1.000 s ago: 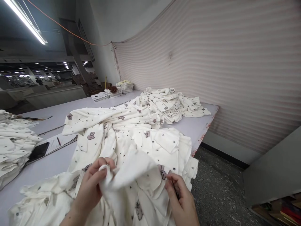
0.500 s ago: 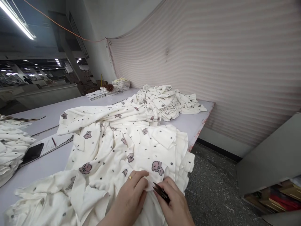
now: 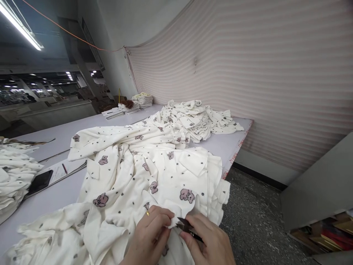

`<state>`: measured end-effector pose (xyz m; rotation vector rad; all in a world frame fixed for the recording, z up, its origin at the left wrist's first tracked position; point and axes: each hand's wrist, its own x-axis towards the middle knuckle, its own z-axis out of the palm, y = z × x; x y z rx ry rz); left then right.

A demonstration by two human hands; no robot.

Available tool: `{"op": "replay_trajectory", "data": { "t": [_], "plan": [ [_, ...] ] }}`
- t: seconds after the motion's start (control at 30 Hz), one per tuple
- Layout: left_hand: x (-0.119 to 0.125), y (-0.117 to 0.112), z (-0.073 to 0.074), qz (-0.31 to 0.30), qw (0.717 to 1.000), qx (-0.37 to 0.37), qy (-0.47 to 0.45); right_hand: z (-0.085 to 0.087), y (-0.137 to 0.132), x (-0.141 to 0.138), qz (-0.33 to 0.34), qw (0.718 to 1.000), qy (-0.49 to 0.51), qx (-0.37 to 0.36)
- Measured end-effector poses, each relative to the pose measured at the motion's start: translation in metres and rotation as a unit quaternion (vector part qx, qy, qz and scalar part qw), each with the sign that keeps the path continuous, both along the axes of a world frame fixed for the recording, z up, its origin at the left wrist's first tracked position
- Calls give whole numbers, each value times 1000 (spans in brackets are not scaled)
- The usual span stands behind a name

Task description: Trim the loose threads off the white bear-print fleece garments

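The cloth (image 3: pixel 169 175) in work, white with a bear print, lies heaped in folds along the near tabletop (image 3: pixel 59 197), its closest edge raised between my two hands. My left hand (image 3: pixel 153 233) has its fingers drawn together, pinching that edge. My right hand (image 3: pixel 211 237) is wrapped around small snips (image 3: pixel 186 227), their tips slightly parted and close to the left fingertips; whether they touch the cloth I can't tell. I'd judge this as trimming at the edge, so the move calls for keeping it taut and the tips clear of skin. Left of the cloth are a phone (image 3: pixel 42 181), a sheet (image 3: pixel 59 170) and another pile (image 3: pixel 15 176); beyond it, a printed heap (image 3: pixel 187 117).
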<state>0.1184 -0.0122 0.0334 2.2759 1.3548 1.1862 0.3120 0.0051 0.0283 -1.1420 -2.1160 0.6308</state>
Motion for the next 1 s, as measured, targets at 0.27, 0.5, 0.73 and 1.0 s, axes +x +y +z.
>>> {"op": "replay_trajectory", "data": {
  "t": [0.27, 0.5, 0.73, 1.0],
  "plan": [
    [0, 3, 4, -14, 999, 25, 30, -3, -4, 0, -18, 999, -9, 34],
    [5, -3, 4, 18, 996, -41, -82, -5, -1, -2, 10, 997, 77, -19],
    [4, 6, 16, 54, 847, -367, -381, -5, 15, -27, 49, 955, 284, -63],
    [2, 7, 19, 45, 778, -417, -468, -4, 25, -39, 1, 967, 234, -97]
  ]
}}
